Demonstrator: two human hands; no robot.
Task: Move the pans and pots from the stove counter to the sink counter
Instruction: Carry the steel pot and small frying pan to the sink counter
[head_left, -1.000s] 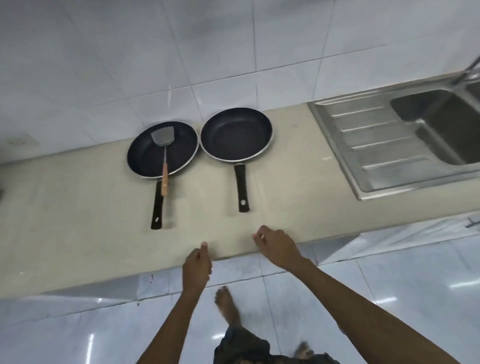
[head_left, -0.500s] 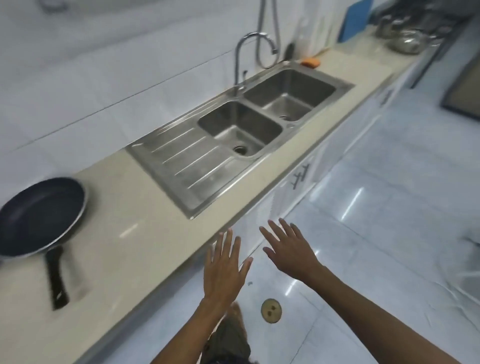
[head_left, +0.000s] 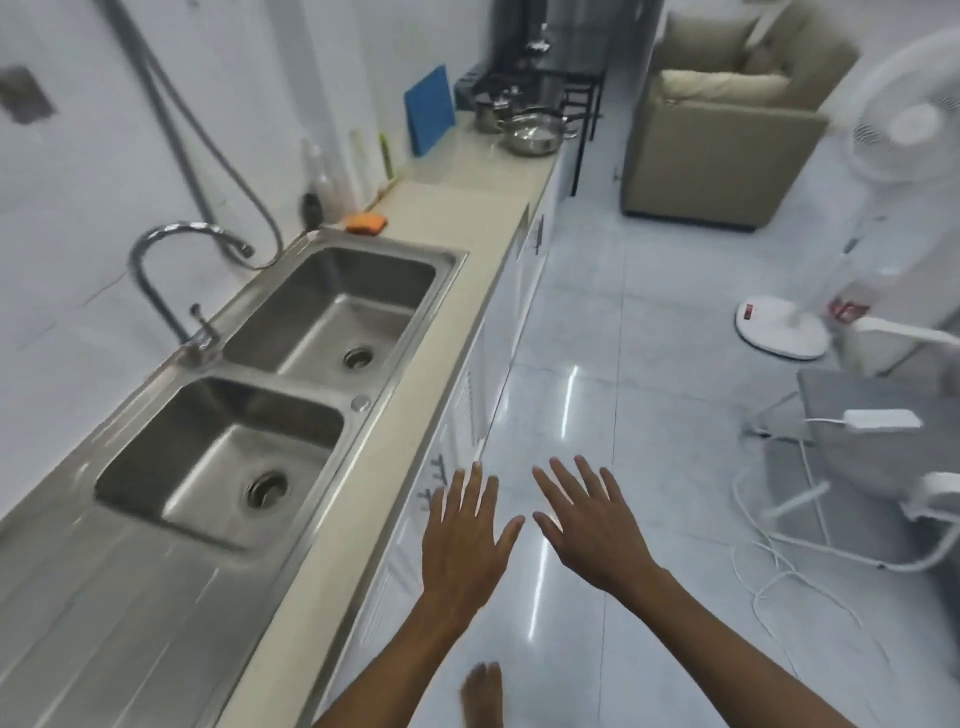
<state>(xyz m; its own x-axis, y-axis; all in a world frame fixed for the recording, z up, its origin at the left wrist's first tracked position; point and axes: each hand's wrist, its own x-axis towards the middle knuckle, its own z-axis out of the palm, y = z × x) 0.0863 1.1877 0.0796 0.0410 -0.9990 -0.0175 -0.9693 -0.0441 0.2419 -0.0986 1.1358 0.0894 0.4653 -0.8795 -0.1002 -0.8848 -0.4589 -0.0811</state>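
Observation:
A shiny steel pan (head_left: 532, 136) and a smaller steel pot (head_left: 487, 116) stand at the far end of the beige counter (head_left: 467, 208), just in front of the black stove (head_left: 511, 85). My left hand (head_left: 465, 540) and my right hand (head_left: 589, 522) are held out over the floor beside the counter's front edge, fingers spread, holding nothing. The double steel sink (head_left: 270, 395) lies to my left. The two black frying pans are out of view.
An orange sponge (head_left: 366, 223), bottles and a blue cutting board (head_left: 428, 110) sit along the wall past the sink. A beige armchair (head_left: 722, 135), a white standing fan (head_left: 784, 332) and loose white cables (head_left: 769, 566) occupy the floor on the right.
My view has swung right, from the two frying pans past the sink toward the stove end. Both hands left the counter edge and opened with fingers spread.

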